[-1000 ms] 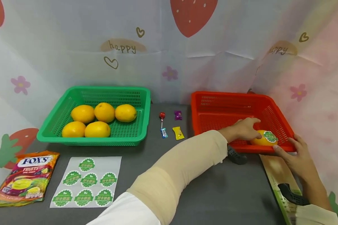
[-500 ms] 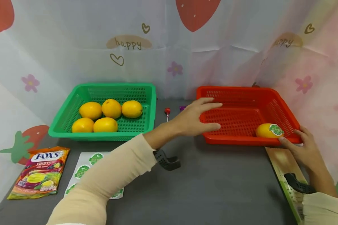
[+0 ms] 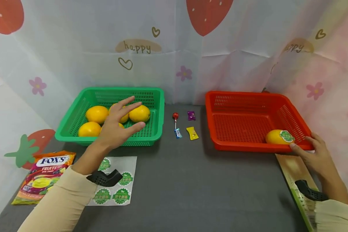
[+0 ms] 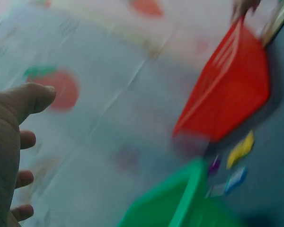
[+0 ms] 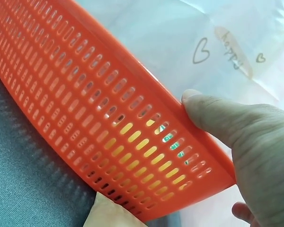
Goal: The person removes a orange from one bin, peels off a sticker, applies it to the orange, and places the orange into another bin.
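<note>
My left hand (image 3: 116,127), fingers spread and holding nothing, is in front of the green basket (image 3: 159,129) in the head view and hides part of the oranges inside. Several plain oranges (image 3: 96,114) lie in that basket. At the far right, my right hand (image 3: 317,156) grips the near right corner of the red basket (image 3: 235,146). Its thumb presses on the rim in the right wrist view. Inside the red basket, near that corner, lies one orange (image 3: 275,137) with a round green-and-white sticker (image 3: 286,136). The left wrist view is blurred.
A sheet of green stickers (image 3: 121,195) lies partly under the left forearm, beside a Fox's candy bag (image 3: 43,180). Between the baskets are a lollipop (image 3: 175,116), a purple candy (image 3: 191,115) and a yellow candy (image 3: 192,133). A flat green-edged package (image 3: 293,170) lies beneath the right forearm.
My left hand has left the stickered orange in the red basket and swung left to the green basket. The right hand still grips the red basket's corner. The head view has shifted slightly.
</note>
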The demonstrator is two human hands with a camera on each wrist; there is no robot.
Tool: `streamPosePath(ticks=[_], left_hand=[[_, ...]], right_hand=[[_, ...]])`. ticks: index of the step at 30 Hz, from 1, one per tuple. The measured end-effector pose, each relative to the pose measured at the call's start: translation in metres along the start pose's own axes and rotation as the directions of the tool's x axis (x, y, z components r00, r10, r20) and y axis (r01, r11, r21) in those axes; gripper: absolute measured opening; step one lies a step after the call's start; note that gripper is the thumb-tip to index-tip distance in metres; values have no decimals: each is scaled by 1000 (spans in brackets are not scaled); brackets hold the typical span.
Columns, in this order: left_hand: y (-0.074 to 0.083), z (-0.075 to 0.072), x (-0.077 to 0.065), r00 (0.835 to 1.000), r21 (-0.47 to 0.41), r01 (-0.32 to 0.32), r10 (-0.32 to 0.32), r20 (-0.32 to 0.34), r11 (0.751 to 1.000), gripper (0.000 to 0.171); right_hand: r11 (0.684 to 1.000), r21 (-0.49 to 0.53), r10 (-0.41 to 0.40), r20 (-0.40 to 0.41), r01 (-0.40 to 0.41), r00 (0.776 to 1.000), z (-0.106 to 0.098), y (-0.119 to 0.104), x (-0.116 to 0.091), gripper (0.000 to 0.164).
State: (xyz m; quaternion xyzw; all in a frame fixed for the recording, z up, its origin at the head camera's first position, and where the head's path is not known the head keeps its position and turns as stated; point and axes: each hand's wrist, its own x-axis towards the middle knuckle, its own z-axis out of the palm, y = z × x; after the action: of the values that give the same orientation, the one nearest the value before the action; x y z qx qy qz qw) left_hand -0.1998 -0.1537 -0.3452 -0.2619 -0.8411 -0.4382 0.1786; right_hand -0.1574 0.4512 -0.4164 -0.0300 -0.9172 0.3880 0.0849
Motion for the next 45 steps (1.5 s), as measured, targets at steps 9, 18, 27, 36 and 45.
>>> streamPosePath(ticks=[9,18,27,36,45], left_hand=[[-70,-84,-54,940,126,236,-193,-283,964,55],[-112,-120,-95,875,136,440,-390,-286,888,55],[-140,-121,-111,876,233,475,-431,-216,848,60],[-152,-113,-114,871,200,476,-428,-240,856,61],[-153,-110,-115,879,181,449,-396,-265,875,59]], right_hand=[[1000,24,9,-1,-9,1000,6,-2,3,77],[999,40,22,15,-22,1000,4,-4,3,78],[997,-29,66,-4,-66,998,0,-4,3,81],[999,-1,37,-171,-37,985,-4,-53,-3,77],[973,146,-165,-90,176,982,22,-145,-2,69]])
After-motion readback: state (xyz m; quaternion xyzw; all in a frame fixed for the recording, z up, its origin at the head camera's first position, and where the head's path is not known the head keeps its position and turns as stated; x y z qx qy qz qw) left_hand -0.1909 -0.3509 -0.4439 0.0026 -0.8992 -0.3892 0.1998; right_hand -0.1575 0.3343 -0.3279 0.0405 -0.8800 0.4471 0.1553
